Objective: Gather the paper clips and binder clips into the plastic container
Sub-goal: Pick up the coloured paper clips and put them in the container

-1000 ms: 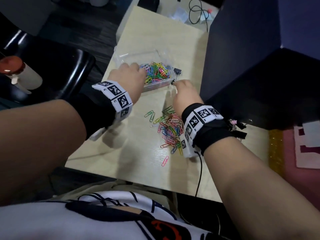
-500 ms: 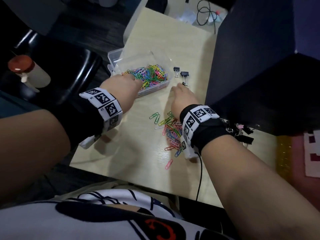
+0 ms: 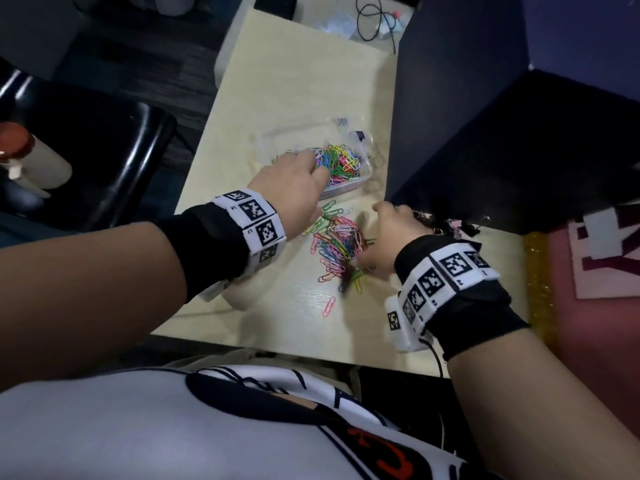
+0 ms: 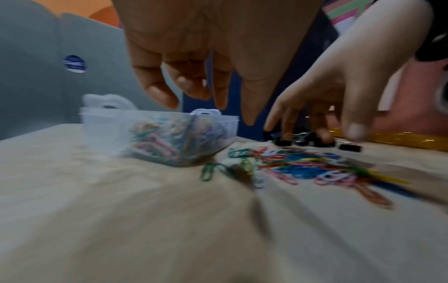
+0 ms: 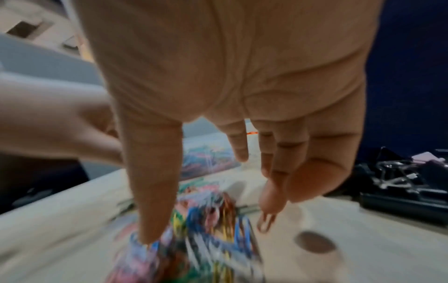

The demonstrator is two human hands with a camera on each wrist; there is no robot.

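Since half a second ago: right hand [image 3: 382, 242] withdrawn from the two binder clips by the container to the loose heap; left hand [image 3: 292, 188] carried to the container's near rim; container now closer to the partition.

Container [image 3: 346, 188]: clear plastic, toward the desk's right edge, beside the dark partition [image 3: 450, 116]. Holds a mound of coloured paper clips [image 3: 337, 162]; at least one dark binder clip seems to lie at its far end, blurred.

Heap [image 3: 341, 245]: loose paper clips on the desk [image 3: 277, 81], just short of the container; one pink stray [image 3: 329, 306] toward the near edge.

Binder clips [image 3: 446, 225]: black cluster against the partition's foot, right of the heap.

Left hand: fingers [image 4: 155, 90] loosely curled, holding nothing, over the container rim.

Right hand: fingers [image 5: 150, 191] spread, straight, tips down on the heap; nothing pinched that can be seen.

Risks, judged: a raking sweep may scatter clips off the near edge; tangled clips may trail and drop short of the rim; the light container may slide or tip if nudged.
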